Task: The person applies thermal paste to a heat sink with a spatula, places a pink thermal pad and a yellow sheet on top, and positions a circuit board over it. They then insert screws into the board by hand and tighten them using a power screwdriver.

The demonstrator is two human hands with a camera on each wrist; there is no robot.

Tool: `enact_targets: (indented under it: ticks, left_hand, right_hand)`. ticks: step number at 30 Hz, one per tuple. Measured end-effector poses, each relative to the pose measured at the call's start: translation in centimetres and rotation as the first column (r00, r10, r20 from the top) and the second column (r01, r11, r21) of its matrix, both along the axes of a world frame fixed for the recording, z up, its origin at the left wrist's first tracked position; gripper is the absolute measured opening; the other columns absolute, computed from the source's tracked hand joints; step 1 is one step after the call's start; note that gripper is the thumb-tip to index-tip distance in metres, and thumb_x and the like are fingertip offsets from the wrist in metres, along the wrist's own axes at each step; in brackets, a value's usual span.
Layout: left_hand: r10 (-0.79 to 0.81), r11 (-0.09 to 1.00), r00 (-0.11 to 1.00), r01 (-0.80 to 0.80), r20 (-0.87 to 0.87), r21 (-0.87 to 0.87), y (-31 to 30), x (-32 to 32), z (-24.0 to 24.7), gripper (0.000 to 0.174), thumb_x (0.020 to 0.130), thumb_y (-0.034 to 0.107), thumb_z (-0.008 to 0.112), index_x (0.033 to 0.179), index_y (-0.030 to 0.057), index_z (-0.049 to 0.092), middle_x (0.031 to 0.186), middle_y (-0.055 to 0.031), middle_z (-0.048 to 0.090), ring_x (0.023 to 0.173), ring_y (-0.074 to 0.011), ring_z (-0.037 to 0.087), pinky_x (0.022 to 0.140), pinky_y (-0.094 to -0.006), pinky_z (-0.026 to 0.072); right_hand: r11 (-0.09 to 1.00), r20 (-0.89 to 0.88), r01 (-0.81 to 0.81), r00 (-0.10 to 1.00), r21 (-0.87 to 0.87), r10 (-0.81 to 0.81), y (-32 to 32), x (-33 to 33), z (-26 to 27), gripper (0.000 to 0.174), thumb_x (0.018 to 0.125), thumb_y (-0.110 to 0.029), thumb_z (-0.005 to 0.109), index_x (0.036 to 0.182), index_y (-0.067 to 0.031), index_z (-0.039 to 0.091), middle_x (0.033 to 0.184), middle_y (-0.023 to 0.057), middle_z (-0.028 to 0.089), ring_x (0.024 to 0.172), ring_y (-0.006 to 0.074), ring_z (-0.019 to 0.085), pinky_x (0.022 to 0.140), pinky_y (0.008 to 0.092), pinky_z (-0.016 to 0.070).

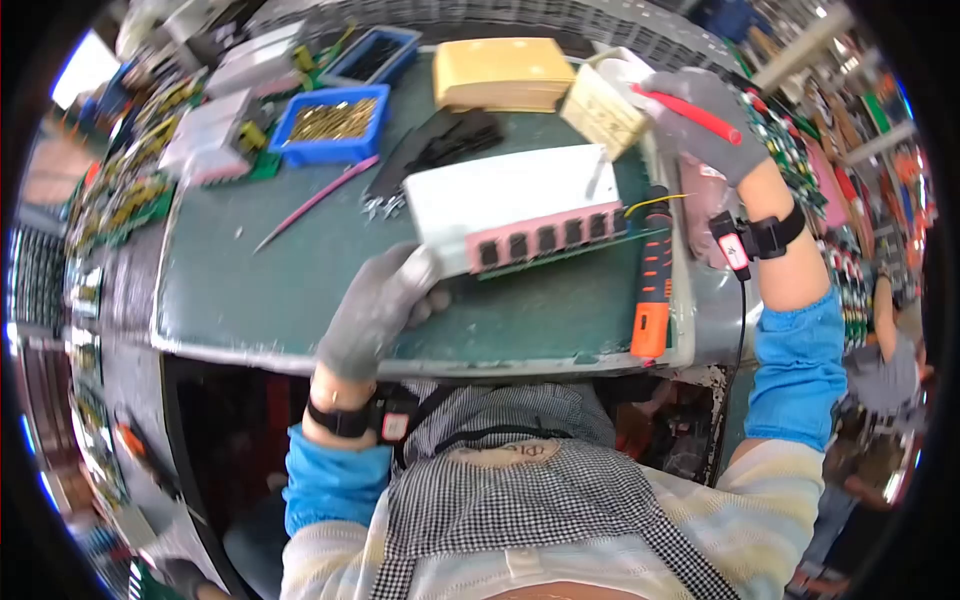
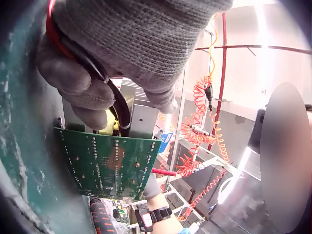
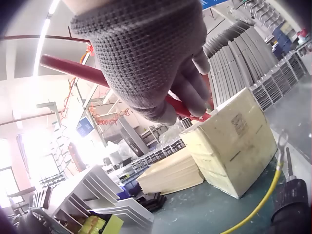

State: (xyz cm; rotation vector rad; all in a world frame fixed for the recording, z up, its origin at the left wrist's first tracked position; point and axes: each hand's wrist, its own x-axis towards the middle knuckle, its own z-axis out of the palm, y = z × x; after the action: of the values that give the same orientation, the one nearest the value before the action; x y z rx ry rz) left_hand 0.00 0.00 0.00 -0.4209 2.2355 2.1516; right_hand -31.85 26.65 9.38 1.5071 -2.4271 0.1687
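Note:
In the head view, my gloved left hand (image 1: 370,300) grips the left end of a white metal heatsink assembly (image 1: 510,190); its green circuit board (image 2: 109,161) faces the left wrist view, below the curled fingers of the left hand (image 2: 131,39). A row of black parts lines the assembly's near side. My gloved right hand (image 1: 700,120) holds a red pen-like tool (image 1: 705,118) over a cream box (image 1: 605,105). In the right wrist view, the fingers of the right hand (image 3: 151,53) bend downward beside the red tool (image 3: 73,69), at the top of the box (image 3: 234,146).
An orange-black screwdriver (image 1: 652,290) lies at the mat's right, near a yellow wire (image 1: 660,203). Further back are a yellowish stack (image 1: 500,72), black parts (image 1: 455,142) and a blue bin (image 1: 330,150) of brass-coloured pieces. A pink pen (image 1: 315,203) lies left.

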Motion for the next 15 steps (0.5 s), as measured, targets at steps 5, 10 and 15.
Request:
enact_targets:
  ticks: [5, 10, 15]
  left_hand:
    - [0.015, 0.999, 1.0, -0.015, 0.015, 0.044, -0.9, 1.0, -0.6, 0.073, 0.095, 0.07, 0.051, 0.107, -0.0001, 0.07, 0.078, -0.0021, 0.063, 0.063, -0.0071, 0.048, 0.057, -0.0216, 0.0381]
    - [0.04, 0.998, 0.999, -0.041, 0.024, 0.041, -0.3, 1.2, -1.3, 0.074, 0.094, 0.07, 0.054, 0.107, -0.001, 0.07, 0.078, -0.0025, 0.064, 0.062, -0.0059, 0.047, 0.055, -0.0217, 0.0381]
    - [0.06, 0.996, 0.998, -0.061, 0.022, 0.058, -0.4, 0.9, -1.7, 0.072, 0.094, 0.07, 0.055, 0.104, 0.0001, 0.071, 0.076, -0.0029, 0.064, 0.062, -0.0061, 0.047, 0.055, -0.0217, 0.0382]
  right_hand:
    - [0.998, -0.152, -0.012, 0.988, -0.058, 0.003, -0.5, 2.5, 0.7, 0.032, 0.081, -0.019, 0.062, 0.108, -0.0054, 0.073, 0.089, 0.0234, 0.07, 0.087, 0.0394, 0.067, 0.081, 0.0457, 0.0527]
    - [0.835, 0.281, 0.041, 0.95, -0.548, 0.138, -0.5, 11.5, 6.8, 0.021, 0.092, -0.012, 0.066, 0.11, -0.0026, 0.071, 0.086, 0.0061, 0.071, 0.084, 0.0164, 0.068, 0.078, 0.0278, 0.0526]
    - [0.775, 0.474, 0.152, 0.856, -0.613, 0.206, -2.1, 16.5, 9.1, 0.024, 0.094, -0.01, 0.066, 0.115, 0.0004, 0.068, 0.093, 0.0055, 0.07, 0.089, 0.0098, 0.066, 0.083, 0.0235, 0.0516]
